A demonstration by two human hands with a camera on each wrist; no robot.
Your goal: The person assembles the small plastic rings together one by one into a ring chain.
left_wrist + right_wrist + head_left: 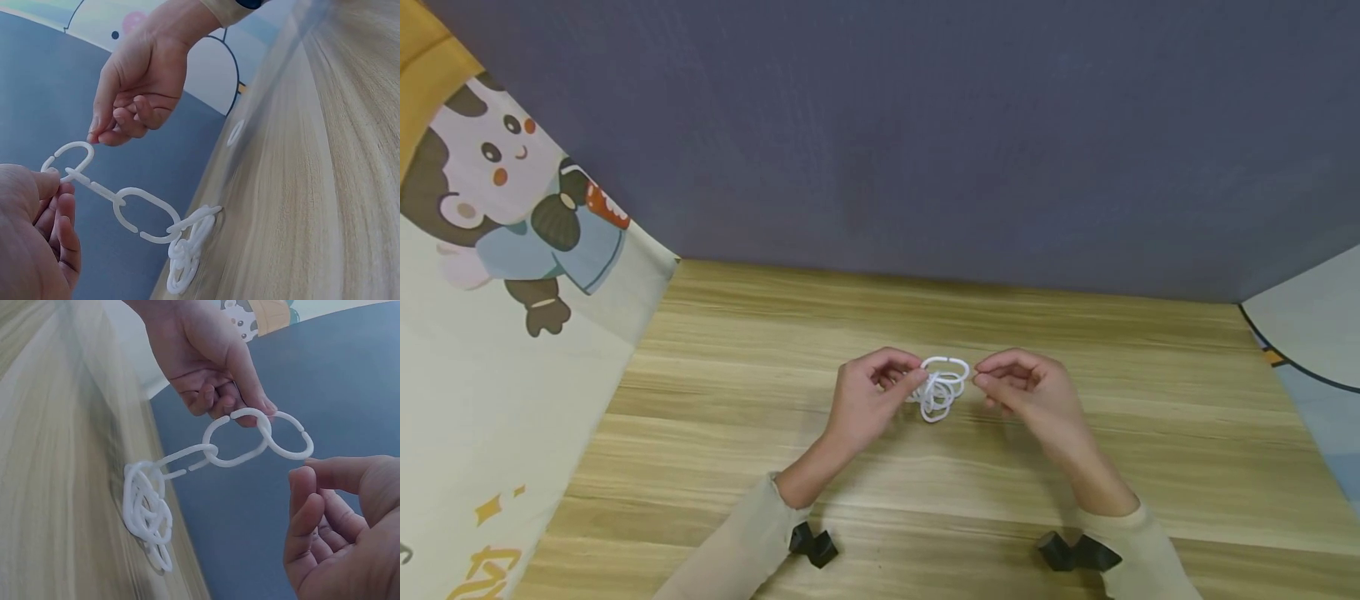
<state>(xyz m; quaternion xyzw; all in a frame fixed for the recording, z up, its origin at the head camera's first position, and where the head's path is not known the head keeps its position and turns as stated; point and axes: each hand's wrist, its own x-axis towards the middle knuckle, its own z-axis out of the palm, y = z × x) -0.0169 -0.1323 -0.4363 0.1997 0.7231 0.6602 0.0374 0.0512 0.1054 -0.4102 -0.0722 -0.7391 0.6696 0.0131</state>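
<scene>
A chain of white plastic C-shaped links (934,412) runs up from the wooden table. My left hand (871,404) pinches it near the upper end between thumb and fingertips; the end link (290,454) stands out toward my right hand. Below the pinch, further links (150,203) hang down to a tangled heap of links (148,515) on the table. My right hand (1033,400) is just beside the end link, its fingers loosely bent and its thumb close to the index fingertip. Nothing shows in its grasp. In the left wrist view, a separate white link (235,133) lies on the table.
The wood-grain table (737,333) ends at a dark blue-grey panel (880,150) at the back. A white wall with a cartoon figure (512,183) borders the left side. Another printed panel (1315,333) stands at the right. Black blocks (814,546) sit by the sleeve cuffs.
</scene>
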